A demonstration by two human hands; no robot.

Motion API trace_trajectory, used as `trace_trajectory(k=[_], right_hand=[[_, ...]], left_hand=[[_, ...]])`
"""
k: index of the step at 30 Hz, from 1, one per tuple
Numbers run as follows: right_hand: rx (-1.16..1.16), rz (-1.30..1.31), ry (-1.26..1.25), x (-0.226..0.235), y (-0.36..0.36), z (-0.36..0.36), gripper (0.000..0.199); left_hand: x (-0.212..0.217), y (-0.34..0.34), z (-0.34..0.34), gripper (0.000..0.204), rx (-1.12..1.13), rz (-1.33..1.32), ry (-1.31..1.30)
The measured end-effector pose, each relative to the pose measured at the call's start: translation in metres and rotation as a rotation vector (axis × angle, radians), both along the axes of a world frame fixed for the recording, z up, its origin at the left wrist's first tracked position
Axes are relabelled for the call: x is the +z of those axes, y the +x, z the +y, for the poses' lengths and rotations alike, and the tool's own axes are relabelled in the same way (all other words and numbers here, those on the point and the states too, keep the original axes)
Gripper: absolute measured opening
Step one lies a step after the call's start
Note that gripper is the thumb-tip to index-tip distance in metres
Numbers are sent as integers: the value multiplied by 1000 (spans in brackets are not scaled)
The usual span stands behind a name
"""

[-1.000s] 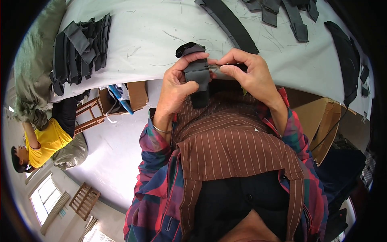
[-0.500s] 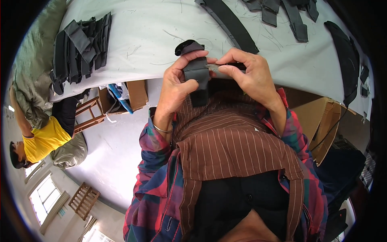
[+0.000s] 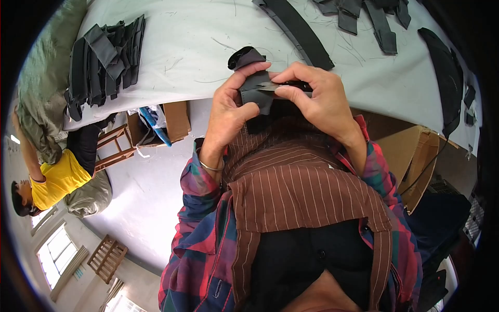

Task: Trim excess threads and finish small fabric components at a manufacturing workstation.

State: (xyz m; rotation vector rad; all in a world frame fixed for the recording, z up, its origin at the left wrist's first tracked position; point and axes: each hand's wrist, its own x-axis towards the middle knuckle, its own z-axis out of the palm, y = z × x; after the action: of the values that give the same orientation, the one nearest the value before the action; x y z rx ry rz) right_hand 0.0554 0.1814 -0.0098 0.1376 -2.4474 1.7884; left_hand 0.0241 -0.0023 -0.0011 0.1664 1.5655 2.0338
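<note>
A: What's on the broad table draped in white cloth [image 3: 176, 31]?

B: A fanned stack of flat, dark grey fabric strips [image 3: 96, 65] at left, more loose grey pieces [image 3: 382, 34] at far right. Which are finished, I can't tell.

A: The hands?

B: The left hand [image 3: 228, 106] pinches a curled, dark grey fabric strip [image 3: 254, 97] at the table's near edge. The right hand [image 3: 325, 96] presses thumb and forefinger round a slim, black-handled tool with a silvery tip [image 3: 269, 87].

A: Is that strip done?

B: Seemingly midway: the tip lies over it. Fine dark threads [image 3: 224, 45] litter the cloth.
</note>
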Motion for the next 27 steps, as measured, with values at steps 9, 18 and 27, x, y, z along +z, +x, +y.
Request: trace_trajectory(k=[9, 18, 27], right_hand=[[51, 76, 86, 3, -3, -5, 13], [42, 82, 109, 4, -5, -8, 11], [-24, -47, -191, 3, 0, -10, 12]], left_hand=[[-3, 2, 2, 65, -16, 34, -69], [-1, 2, 3, 64, -25, 30, -77], [-3, -2, -3, 56, 8, -59, 56]])
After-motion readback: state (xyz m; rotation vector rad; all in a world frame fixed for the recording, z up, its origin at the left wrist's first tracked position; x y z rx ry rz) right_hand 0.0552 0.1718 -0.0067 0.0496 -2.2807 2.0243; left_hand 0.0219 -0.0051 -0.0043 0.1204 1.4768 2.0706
